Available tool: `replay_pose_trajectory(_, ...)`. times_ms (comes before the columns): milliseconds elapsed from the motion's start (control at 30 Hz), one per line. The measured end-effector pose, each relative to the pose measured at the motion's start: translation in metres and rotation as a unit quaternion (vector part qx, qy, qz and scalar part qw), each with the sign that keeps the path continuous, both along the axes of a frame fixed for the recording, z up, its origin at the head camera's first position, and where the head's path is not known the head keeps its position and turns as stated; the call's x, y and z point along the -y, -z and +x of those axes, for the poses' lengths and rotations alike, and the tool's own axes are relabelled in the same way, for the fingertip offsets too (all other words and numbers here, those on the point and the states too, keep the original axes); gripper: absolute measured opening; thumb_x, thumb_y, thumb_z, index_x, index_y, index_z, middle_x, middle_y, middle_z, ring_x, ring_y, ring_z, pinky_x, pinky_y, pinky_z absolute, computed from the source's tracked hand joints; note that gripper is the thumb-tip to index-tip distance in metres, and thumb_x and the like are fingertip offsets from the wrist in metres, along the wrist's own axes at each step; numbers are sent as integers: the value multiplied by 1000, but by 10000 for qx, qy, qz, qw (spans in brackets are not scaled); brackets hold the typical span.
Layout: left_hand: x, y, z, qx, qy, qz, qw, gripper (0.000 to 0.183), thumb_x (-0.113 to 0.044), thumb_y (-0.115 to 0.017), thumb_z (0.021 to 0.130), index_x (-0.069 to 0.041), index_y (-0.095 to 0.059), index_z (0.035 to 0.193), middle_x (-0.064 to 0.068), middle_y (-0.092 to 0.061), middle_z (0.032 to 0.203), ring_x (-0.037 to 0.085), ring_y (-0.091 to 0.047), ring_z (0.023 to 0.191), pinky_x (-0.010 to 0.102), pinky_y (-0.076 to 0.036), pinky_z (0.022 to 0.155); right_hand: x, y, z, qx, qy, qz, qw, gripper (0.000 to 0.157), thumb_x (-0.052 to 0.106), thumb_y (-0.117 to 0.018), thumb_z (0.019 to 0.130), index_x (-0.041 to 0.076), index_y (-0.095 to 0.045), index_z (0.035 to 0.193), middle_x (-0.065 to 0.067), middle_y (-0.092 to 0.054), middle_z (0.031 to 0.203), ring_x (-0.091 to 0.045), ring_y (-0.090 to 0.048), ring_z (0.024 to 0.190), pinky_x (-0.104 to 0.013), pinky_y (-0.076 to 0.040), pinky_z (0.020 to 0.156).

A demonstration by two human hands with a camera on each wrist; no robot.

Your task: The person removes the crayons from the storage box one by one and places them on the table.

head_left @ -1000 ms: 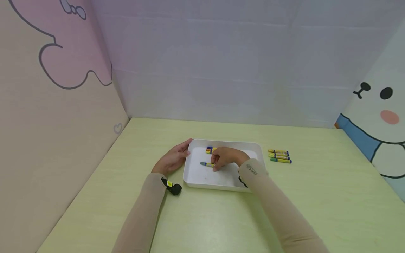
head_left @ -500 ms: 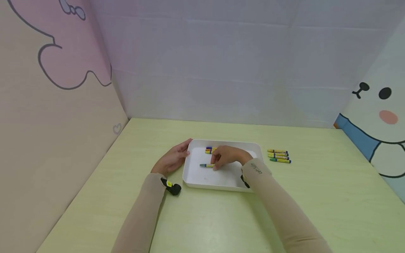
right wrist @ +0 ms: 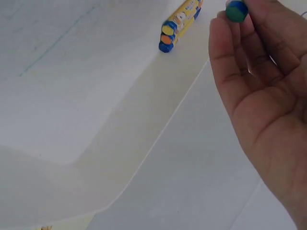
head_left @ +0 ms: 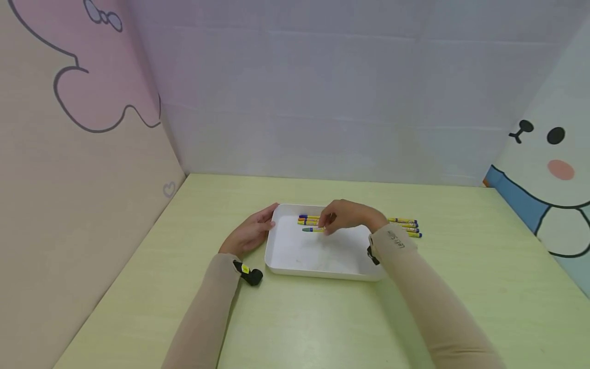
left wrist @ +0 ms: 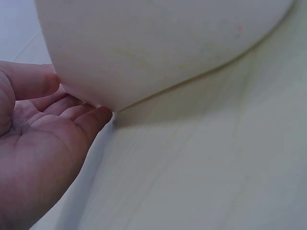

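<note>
My left hand (head_left: 249, 233) holds the left side of a white tray (head_left: 313, 261). In the left wrist view the thumb (left wrist: 41, 81) lies against the tray's edge, and the other fingertips touch its lower corner. Over the tray, my right hand (head_left: 348, 214) pinches a green crayon (head_left: 312, 230) with a yellow wrapper, pointing left. The crayon's green end (right wrist: 236, 11) shows between the fingertips in the right wrist view. Close behind it, a blue, an orange and a yellow crayon (right wrist: 180, 24) lie side by side along the tray's far wall, partly covered by the right hand in the head view.
Several yellow-wrapped crayons (head_left: 407, 225) lie in a row on the light wooden table (head_left: 299, 318), right of the tray; the right wrist partly covers them. A pale wall (head_left: 295, 102) stands behind the table, and printed panels flank it.
The right hand has raised the green crayon off the tray's floor and carried it back and slightly right, toward the three crayons. The left hand keeps its hold on the tray.
</note>
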State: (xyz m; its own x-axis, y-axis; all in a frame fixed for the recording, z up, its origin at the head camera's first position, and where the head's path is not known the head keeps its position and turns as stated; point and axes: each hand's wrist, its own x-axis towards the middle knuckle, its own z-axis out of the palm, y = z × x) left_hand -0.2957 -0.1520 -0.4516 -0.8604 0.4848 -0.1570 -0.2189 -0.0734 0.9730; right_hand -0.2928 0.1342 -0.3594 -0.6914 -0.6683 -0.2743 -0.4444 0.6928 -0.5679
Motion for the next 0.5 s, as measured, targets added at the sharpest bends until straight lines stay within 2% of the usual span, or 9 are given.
replay_pose_trajectory(200,0,1,0,-22,85,113,9999,66,7,-36,99,-13,-9,156,2,0,164,21,2,150,42,-9,121,-25,-8,2,-124,242,-4,9996,16,15,-71,86,10,-71,102,0,-68,99,-13,-59,89,-30,-51,81)
replay_pose_trajectory(500,1,0,1,-28,77,41,10000,66,6,-36,99,-14,-10,156,2,-1,163,21,1,150,42,-11,121,-70,-6,8,-417,703,-129,9966,20,16,-69,88,10,-71,106,-2,-68,103,-17,-60,97,-36,-52,86)
